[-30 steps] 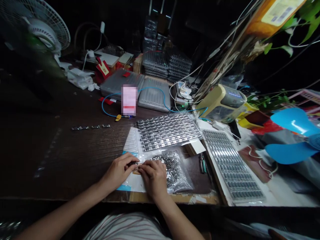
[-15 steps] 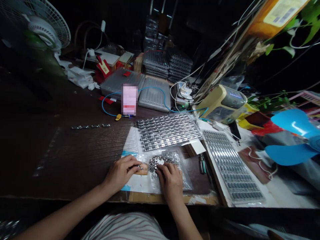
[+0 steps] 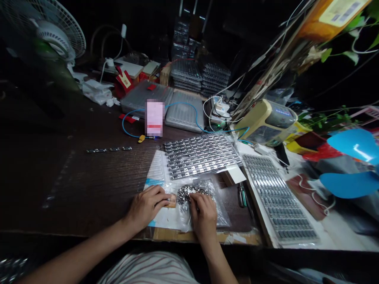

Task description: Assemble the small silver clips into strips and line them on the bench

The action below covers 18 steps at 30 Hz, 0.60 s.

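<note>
My left hand [image 3: 147, 206] rests near the desk's front edge with its fingers curled, pinching a small tan part [image 3: 171, 200]. Just to its right, my right hand [image 3: 203, 214] lies on a clear plastic bag [image 3: 220, 211] holding a heap of small metal pieces [image 3: 185, 192]; its fingertips are bent down into the heap, and whether they hold a piece is hidden. Behind the bag lies a clear tray [image 3: 201, 156] filled with rows of small metal parts.
A second filled tray [image 3: 278, 205] lies to the right. A few metal parts [image 3: 108, 150] sit in a row on the dark desk at left. Stacked trays [image 3: 201, 77], a blue cable [image 3: 130, 118], a white fan [image 3: 56, 33], a beige device [image 3: 266, 122] and blue fan blades [image 3: 352, 157] crowd the back and right.
My right hand has left my left hand and moved right onto the bag of metal pieces. My left hand stays in place with the tan part now showing.
</note>
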Available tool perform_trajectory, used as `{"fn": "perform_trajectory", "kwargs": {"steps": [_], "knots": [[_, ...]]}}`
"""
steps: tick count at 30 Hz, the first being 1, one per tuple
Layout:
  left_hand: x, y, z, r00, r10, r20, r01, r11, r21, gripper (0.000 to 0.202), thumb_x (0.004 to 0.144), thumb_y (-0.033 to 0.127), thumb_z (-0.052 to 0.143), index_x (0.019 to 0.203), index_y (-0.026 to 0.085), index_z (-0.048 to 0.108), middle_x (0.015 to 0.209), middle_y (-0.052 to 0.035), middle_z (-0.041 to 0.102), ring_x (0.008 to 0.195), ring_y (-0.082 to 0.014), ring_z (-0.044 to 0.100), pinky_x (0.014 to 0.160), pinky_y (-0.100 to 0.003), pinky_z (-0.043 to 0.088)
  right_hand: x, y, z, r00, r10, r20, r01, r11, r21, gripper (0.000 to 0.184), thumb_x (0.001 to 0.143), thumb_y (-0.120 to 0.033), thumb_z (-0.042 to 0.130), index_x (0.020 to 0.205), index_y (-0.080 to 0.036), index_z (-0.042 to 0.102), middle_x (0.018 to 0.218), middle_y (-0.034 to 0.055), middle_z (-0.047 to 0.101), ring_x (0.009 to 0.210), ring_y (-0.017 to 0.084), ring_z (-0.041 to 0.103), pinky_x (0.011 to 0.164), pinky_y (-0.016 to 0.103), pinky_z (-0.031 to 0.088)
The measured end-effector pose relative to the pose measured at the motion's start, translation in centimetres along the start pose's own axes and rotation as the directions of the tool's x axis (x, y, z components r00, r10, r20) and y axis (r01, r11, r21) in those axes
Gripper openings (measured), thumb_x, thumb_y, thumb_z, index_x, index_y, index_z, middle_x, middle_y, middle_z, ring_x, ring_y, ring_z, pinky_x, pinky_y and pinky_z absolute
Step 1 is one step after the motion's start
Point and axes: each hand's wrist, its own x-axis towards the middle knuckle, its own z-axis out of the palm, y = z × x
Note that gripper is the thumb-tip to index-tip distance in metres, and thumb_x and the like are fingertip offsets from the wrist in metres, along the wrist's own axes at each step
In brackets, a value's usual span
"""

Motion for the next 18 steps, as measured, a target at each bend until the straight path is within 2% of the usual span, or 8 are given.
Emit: {"fn": "perform_trajectory", "kwargs": {"steps": [6,9,13,18], "knots": [[0.1,0.1,-0.1,1.000,-0.012,0.016,0.012,1.000,-0.024,0.016,0.087,0.023,0.057,0.094,0.026,0.071,0.079,-0.0019,0.063,0.076,-0.0149,0.060,0.066,-0.024,0.047,0.4,-0.2,-0.4,1.000,0.022,-0.009,-0.021,0.994,0.105,0.015,0.091,-0.020,0.050,0.099,-0.022,0.064,0.088,0.0045,0.065,0.082,0.018,0.057,0.073,0.032,0.044],[0.2,-0.1,-0.2,0.999,-0.044,0.017,0.046,0.993,-0.113,0.017,0.088,0.023,0.055,0.095,0.025,0.070,0.083,-0.0018,0.064,0.078,-0.0143,0.061,0.069,-0.024,0.048,0.9,-1.4,-0.3,0.999,0.018,0.051,-0.026,0.988,0.151,0.008,0.090,-0.024,0.057,0.088,-0.022,0.064,0.081,0.0023,0.066,0.078,0.017,0.057,0.071,0.031,0.041],[0.3,-0.6,-0.1,0.992,-0.122,-0.045,0.107,0.963,-0.245,0.017,0.089,0.020,0.053,0.096,0.022,0.068,0.089,-0.0027,0.064,0.084,-0.0136,0.062,0.074,-0.023,0.049,1.6,-3.6,1.0,0.992,-0.008,0.126,-0.002,0.997,0.079,0.009,0.082,-0.032,0.068,0.078,-0.024,0.066,0.080,0.0007,0.066,0.078,0.017,0.054,0.070,0.031,0.035],[0.4,-0.9,0.1,0.986,-0.153,-0.066,0.128,0.950,-0.286,0.015,0.087,0.019,0.055,0.094,0.021,0.068,0.087,-0.0019,0.063,0.082,-0.0133,0.062,0.073,-0.022,0.049,1.8,-4.9,2.6,0.991,-0.045,0.123,0.046,0.999,-0.005,0.004,0.083,-0.030,0.068,0.085,-0.029,0.071,0.085,0.0008,0.064,0.080,0.016,0.050,0.070,0.031,0.031]]}}
